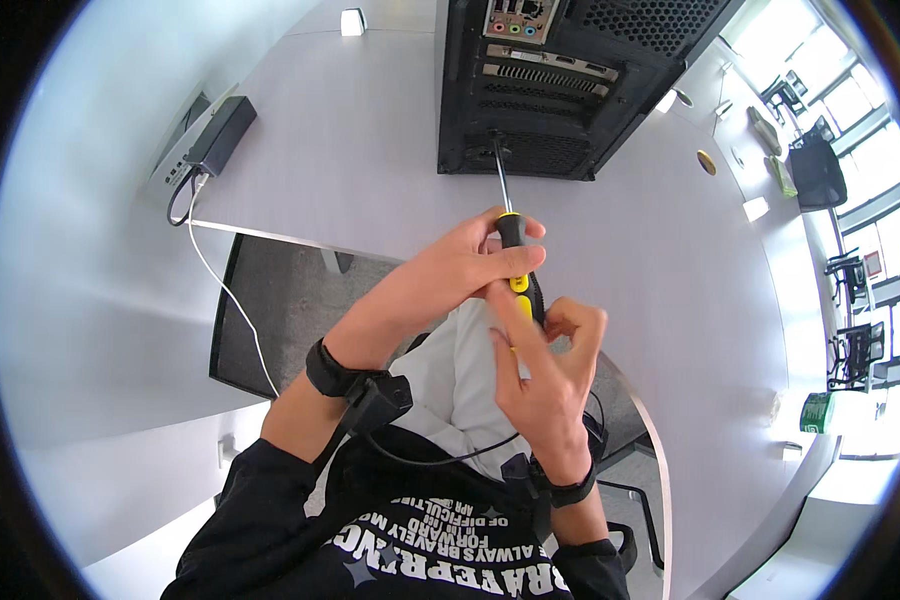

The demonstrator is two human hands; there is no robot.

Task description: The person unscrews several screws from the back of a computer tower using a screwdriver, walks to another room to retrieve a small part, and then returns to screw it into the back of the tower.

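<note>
Fingers (pixel 511 263) of left hand (pixel 465 260) and right hand (pixel 550 388) grip a screwdriver (pixel 511 229); white lettering (pixel 448 566) marks the sweatshirt (pixel 370 488).

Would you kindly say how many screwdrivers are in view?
1: the screwdriver held by the left hand, with the right hand at its rear and the computer case at its tip.

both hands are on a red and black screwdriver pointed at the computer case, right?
Not quite: the head view shows the screwdriver is yellow and black, not red. The left hand and right hand are on it, and it points at the computer case.
</note>
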